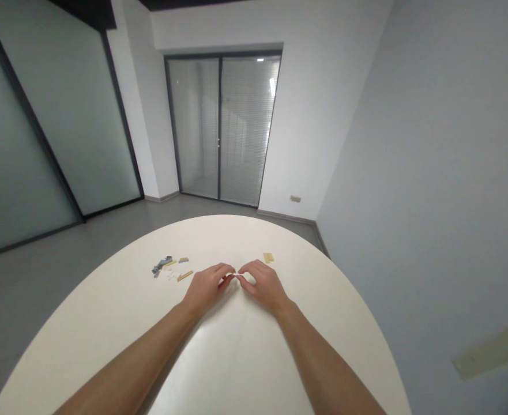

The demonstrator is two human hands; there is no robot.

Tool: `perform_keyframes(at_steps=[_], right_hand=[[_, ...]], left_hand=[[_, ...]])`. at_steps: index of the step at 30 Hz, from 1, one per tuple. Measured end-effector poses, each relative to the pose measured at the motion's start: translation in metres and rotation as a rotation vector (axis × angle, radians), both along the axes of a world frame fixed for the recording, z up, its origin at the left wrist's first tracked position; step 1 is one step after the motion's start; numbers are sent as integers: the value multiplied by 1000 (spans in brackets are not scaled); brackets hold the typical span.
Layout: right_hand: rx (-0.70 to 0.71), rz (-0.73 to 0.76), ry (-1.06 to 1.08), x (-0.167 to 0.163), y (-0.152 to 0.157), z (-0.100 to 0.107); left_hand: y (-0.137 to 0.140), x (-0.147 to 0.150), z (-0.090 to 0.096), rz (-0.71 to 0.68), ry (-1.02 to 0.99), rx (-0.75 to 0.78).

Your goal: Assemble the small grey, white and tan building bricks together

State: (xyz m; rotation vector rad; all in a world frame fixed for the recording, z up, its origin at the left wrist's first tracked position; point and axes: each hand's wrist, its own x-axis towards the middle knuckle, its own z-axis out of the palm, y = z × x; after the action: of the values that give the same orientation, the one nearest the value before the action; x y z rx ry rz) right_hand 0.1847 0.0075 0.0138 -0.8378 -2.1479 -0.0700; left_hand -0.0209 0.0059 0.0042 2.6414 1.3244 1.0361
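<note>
Near the middle of the white round table, my left hand (210, 284) and my right hand (264, 283) meet fingertip to fingertip. Both are closed in a pinch on one small white piece (236, 274), mostly covered by the fingers; its kind is too small to tell. Left of my left hand lies a loose pile of small grey pieces (162, 265), with several tiny white pieces (172, 275) beside it. A thin yellow strip (185, 276) lies closest to my left wrist. Beyond my right hand are flat yellow pieces (268, 257) lying side by side.
The table (245, 369) has a curved edge, with grey floor (41, 282) beyond it on the left. A grey wall (431, 202) runs close along the right side. Glass doors (221, 127) stand at the back, and frosted panels (63, 115) on the left.
</note>
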Motion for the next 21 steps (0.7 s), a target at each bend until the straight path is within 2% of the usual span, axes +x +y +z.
perform_keyframes(at_steps=[7,21], right_hand=[[2,-4,1,0,-1,1],[-2,5,3,0,-1,0]], left_hand=[[2,0,-2,29,11,5],[0,0,1,-5,15,20]])
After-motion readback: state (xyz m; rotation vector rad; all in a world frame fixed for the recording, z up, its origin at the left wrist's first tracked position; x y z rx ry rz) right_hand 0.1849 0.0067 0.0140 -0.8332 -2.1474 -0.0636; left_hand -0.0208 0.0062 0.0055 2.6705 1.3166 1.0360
